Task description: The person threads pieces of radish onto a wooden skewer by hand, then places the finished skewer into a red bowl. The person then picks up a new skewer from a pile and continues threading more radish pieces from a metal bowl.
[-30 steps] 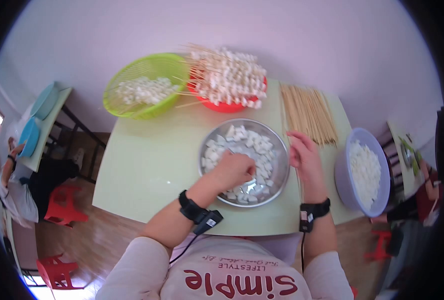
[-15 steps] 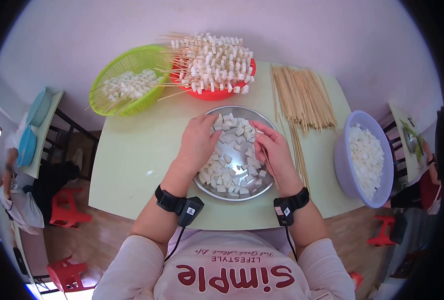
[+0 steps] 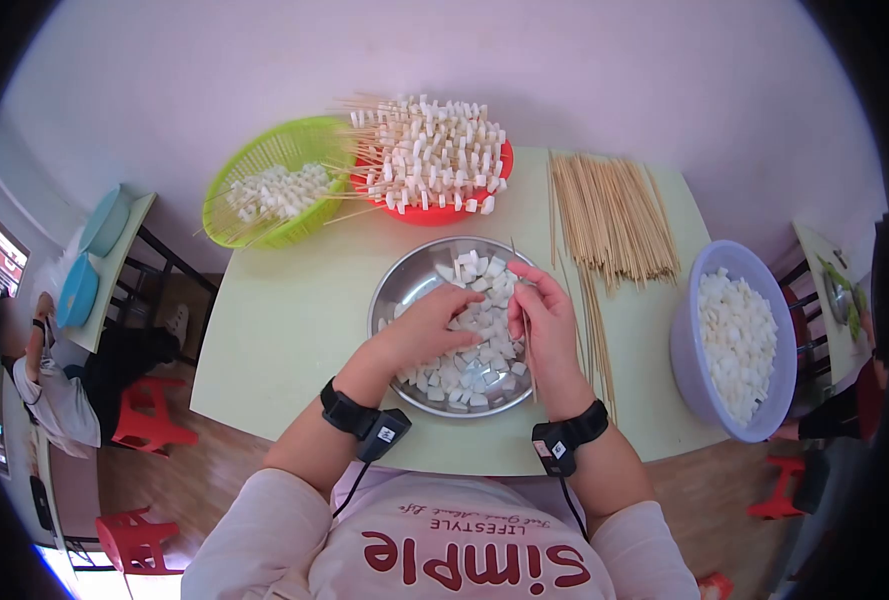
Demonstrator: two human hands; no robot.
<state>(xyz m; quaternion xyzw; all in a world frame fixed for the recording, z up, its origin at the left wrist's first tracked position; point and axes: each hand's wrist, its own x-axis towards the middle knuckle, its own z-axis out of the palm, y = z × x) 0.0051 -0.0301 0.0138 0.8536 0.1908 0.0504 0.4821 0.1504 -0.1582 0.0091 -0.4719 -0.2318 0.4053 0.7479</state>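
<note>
A round metal tray [image 3: 389,290] in front of me holds many loose white cut pieces [image 3: 454,380], whose kind I cannot make out. Over the left part of this pile reaches my left hand [image 3: 429,325], its thumb and forefinger apart and nothing visible between them. At the tray's right side, my right hand [image 3: 549,330] is closed on a thin bamboo skewer [image 3: 534,385]. The skewer's upper tip pokes out above the fingers. Whether any piece is on it is hard to tell.
Behind the tray, a red basin [image 3: 434,214] is heaped with loaded skewers; a green basket [image 3: 294,232] holds more. Bare skewers [image 3: 614,220] lie at the back right. A purple basin [image 3: 684,340] of white pieces stands right. Co-workers sit at side tables.
My left hand has moved from the tray's upper left rim down and right over the pieces. My right hand still grips the skewer, now more upright. The whole view has shifted slightly.
</note>
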